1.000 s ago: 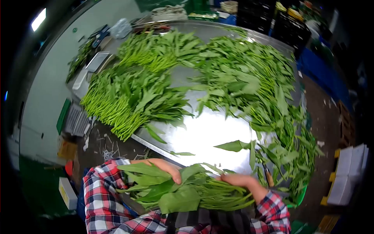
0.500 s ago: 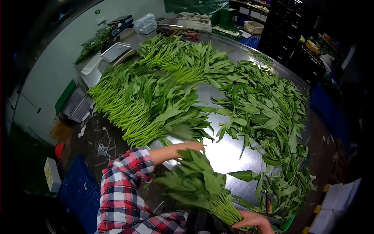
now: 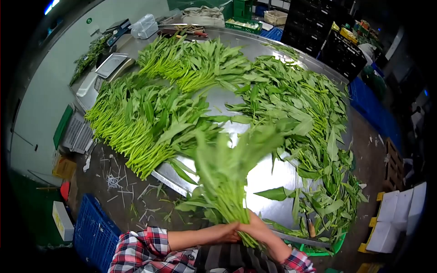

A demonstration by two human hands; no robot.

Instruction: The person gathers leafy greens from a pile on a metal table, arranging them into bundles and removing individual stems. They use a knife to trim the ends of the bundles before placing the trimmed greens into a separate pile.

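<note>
Near the table's front edge, my right hand [image 3: 258, 227] is wrapped round the lower stems of a bunch of leafy greens [image 3: 227, 186], whose blurred leaves point up over the metal table [image 3: 268, 175]. My left hand [image 3: 226, 232] touches the same stems from the left, its fingers pressed together against them. On the left lie bundled greens [image 3: 141, 118] with their stems aligned toward the front left. Another row of greens [image 3: 191, 63] lies behind them. Loose greens [image 3: 314, 118] cover the right side. A knife with a wooden handle [image 3: 311, 227] rests at the front right.
A scale [image 3: 111, 66] and a clear plastic bag [image 3: 144, 27] are at the back left. A blue crate [image 3: 95, 227] stands on the floor at lower left. White boxes [image 3: 396, 214] are at the right, black crates [image 3: 307, 27] behind. A green container [image 3: 323, 250] shows under the front edge.
The bunch has swung from pointing left to pointing upward, over the table. My left hand has come down from the table to the stems. The view has shifted slightly.
</note>
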